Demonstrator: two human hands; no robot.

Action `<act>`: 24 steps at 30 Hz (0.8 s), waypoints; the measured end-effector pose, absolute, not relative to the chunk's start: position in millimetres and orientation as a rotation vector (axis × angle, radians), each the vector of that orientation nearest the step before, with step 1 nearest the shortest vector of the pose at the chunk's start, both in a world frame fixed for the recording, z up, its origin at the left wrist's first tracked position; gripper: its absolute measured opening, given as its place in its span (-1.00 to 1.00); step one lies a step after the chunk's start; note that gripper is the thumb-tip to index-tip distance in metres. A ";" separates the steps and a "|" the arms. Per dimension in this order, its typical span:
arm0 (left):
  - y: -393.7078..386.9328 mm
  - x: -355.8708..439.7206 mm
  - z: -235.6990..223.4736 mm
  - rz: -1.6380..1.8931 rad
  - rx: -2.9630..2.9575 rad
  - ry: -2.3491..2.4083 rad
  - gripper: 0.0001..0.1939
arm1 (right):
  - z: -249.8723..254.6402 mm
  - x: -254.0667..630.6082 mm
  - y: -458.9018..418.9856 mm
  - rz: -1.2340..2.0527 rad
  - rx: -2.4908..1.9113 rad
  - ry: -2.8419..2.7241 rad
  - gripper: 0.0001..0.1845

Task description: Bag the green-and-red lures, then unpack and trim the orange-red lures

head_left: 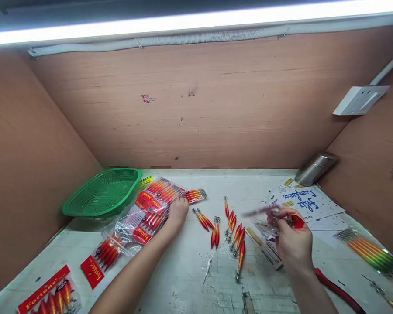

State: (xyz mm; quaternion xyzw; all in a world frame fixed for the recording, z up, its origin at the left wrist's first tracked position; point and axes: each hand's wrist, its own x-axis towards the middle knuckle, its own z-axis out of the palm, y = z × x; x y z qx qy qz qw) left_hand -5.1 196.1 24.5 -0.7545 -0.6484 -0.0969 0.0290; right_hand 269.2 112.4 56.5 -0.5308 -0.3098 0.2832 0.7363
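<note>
My left hand (178, 212) is curled over the right edge of a clear plastic bag (127, 227) holding red-labelled packs of squid jigs; its fingertips are partly hidden. Just past them lies a small pack of jigs (197, 195). My right hand (294, 240) is closed around crumpled clear plastic packaging (269, 226) with a red piece at the thumb side; its far end is blurred. Between my hands, several loose red-orange squid jigs (241, 255) with metal hook crowns lie on the white table. A small printed box (265, 248) rests beneath my right hand.
A green basket (101, 213) stands at the back left. More jig packs (54, 294) lie front left. At right are a metal cylinder (316, 169), printed cards (304, 200), a pack of multicoloured jigs (373, 253) and a red tool handle (339, 290). Board walls enclose the table.
</note>
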 end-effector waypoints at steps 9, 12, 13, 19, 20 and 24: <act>152.5 -18.9 92.7 -1.185 -2.479 -1.881 -0.74 | 89.9 251.0 87.7 0.493 -1.235 -1.617 -0.78; 135.4 -19.3 105.7 -1.301 -2.683 -1.751 -0.73 | 100.9 237.0 86.7 0.364 -1.095 -1.873 -0.70; 130.4 -18.3 108.6 -1.327 -2.736 -1.719 -0.73 | 103.1 233.7 87.1 0.341 -1.072 -1.935 -0.69; 110.1 -7.6 114.3 -1.421 -2.812 -1.714 -0.79 | 108.5 220.8 87.4 0.229 -1.030 -2.179 -0.81; 108.7 -5.9 113.4 -1.443 -2.778 -1.753 -0.79 | 108.5 219.2 87.0 0.166 -1.000 -2.195 -0.79; 110.4 -2.0 103.7 -1.502 -2.649 -1.969 -0.82 | 108.7 215.6 82.9 -0.080 -0.920 -2.151 -0.75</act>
